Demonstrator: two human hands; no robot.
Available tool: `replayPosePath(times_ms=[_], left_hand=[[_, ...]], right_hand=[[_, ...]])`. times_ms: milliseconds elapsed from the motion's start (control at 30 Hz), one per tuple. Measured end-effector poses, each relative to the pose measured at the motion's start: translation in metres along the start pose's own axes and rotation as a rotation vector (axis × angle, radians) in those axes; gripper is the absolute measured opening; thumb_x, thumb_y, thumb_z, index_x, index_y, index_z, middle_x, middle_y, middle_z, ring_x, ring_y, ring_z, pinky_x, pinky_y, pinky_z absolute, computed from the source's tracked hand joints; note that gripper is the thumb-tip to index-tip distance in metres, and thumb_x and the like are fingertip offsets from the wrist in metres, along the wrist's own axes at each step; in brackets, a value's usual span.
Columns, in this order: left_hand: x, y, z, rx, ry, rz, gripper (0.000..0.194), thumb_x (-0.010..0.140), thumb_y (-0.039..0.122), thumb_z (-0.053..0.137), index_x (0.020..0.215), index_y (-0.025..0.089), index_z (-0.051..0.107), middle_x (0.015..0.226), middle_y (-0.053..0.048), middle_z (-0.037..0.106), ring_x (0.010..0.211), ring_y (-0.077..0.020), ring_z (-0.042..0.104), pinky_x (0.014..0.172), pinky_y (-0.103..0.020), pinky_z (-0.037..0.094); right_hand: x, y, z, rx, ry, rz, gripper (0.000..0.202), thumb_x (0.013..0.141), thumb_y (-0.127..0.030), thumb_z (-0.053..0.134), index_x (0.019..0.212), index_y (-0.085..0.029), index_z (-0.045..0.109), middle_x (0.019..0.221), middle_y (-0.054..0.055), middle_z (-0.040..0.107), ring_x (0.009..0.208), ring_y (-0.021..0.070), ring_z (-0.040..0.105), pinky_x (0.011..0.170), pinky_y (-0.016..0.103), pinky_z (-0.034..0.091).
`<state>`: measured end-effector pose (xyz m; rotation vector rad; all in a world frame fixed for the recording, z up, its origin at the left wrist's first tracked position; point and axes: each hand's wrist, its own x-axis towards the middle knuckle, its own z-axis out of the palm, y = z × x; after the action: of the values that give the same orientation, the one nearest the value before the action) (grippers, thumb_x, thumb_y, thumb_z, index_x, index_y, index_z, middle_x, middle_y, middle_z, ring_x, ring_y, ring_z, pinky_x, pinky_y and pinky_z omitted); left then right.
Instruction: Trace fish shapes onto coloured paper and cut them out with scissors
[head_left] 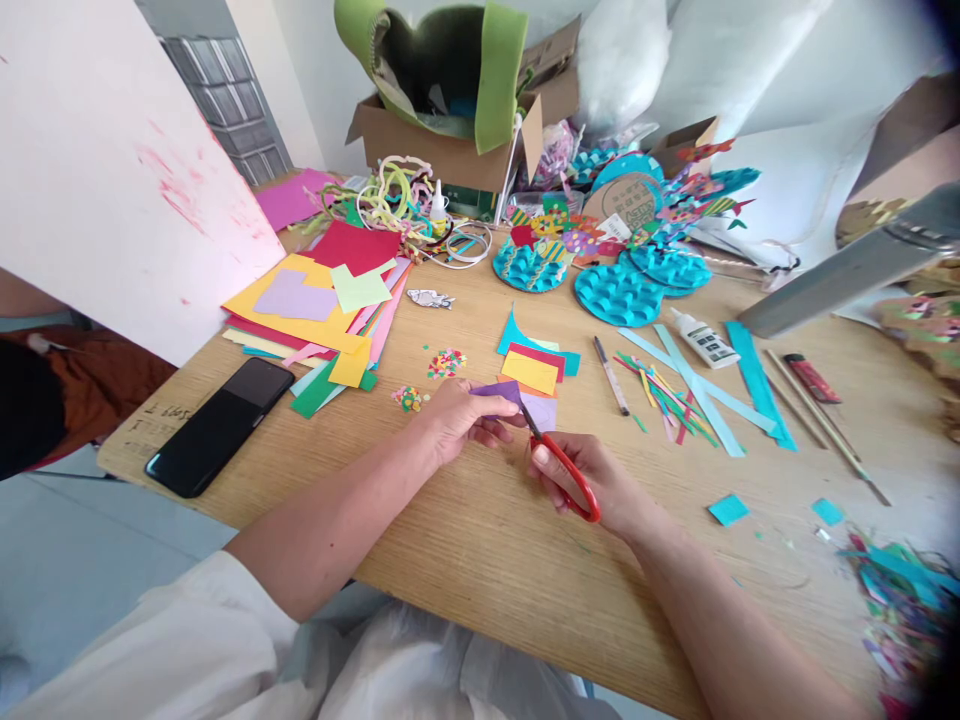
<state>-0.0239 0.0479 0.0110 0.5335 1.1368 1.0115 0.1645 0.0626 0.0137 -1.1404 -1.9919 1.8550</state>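
Near the middle of the wooden table (480, 540), my left hand (461, 415) holds a small purple paper piece (499, 400) between thumb and fingers. Red-handled scissors (574, 475) are gripped in my right hand (585, 470), and their blades reach the right edge of the purple paper. Just behind lie a yellow paper piece (529, 370), a red one and a blue one, with a light purple sheet (541, 412) partly under the scissors. Two little heaps of coloured paper bits (447, 363) sit left of the yellow piece.
A black phone (217, 425) and stacked coloured paper (300, 305) lie left. Paper strips (694, 385), a pen (611, 375), a glue bottle (705, 338) and brushes (825, 430) lie right. Blue textured discs (619, 290) and a cardboard box (412, 140) stand behind.
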Motion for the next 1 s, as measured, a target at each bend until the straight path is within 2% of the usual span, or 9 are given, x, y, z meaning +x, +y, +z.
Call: replayPosePath(times_ms=[300,467,667,800,1000], left_hand=[[0.001,0.001,-0.002,-0.016,-0.025,0.003,0.015,0.069,0.017,0.070,0.081,0.010,0.069,0.072,-0.008,0.073,0.046,-0.0112,0.062,0.038,-0.018,0.041],[0.001,0.002,-0.002,-0.123,-0.031,-0.013,0.011,0.075,0.021,0.068,0.079,0.011,0.068,0.074,-0.007,0.073,0.049,-0.0103,0.063,0.038,-0.017,0.040],[0.000,-0.001,0.004,-0.241,-0.051,-0.060,0.006,0.074,0.016,0.069,0.076,0.011,0.067,0.070,-0.004,0.070,0.047,-0.0060,0.058,0.037,-0.014,0.035],[0.001,-0.004,0.006,-0.209,-0.018,-0.018,0.005,0.071,0.013,0.071,0.071,0.011,0.067,0.066,-0.003,0.067,0.046,-0.0056,0.056,0.036,-0.014,0.033],[0.002,-0.008,0.004,-0.153,0.001,0.043,0.009,0.069,0.016,0.072,0.076,0.011,0.068,0.068,-0.004,0.069,0.049,-0.0083,0.058,0.036,-0.016,0.036]], right_hand=[[0.001,0.002,-0.001,0.014,0.013,-0.008,0.059,0.074,-0.076,0.055,0.067,-0.018,0.048,0.044,-0.003,0.049,0.038,0.0081,0.043,0.039,0.021,0.027],[0.001,0.009,-0.002,0.032,0.055,-0.028,0.055,0.081,-0.071,0.052,0.070,-0.018,0.051,0.044,-0.003,0.050,0.038,0.0073,0.040,0.040,0.021,0.027],[0.003,0.016,-0.002,0.097,0.061,-0.053,0.052,0.084,-0.068,0.051,0.074,-0.017,0.053,0.044,-0.004,0.050,0.038,0.0075,0.041,0.039,0.021,0.026],[0.002,0.015,0.001,0.094,0.047,-0.047,0.052,0.083,-0.069,0.052,0.073,-0.017,0.053,0.045,-0.004,0.050,0.038,0.0074,0.042,0.039,0.020,0.026],[0.001,0.010,0.004,0.088,0.047,-0.038,0.056,0.082,-0.072,0.050,0.073,-0.017,0.054,0.044,-0.004,0.050,0.037,0.0074,0.041,0.039,0.021,0.028]])
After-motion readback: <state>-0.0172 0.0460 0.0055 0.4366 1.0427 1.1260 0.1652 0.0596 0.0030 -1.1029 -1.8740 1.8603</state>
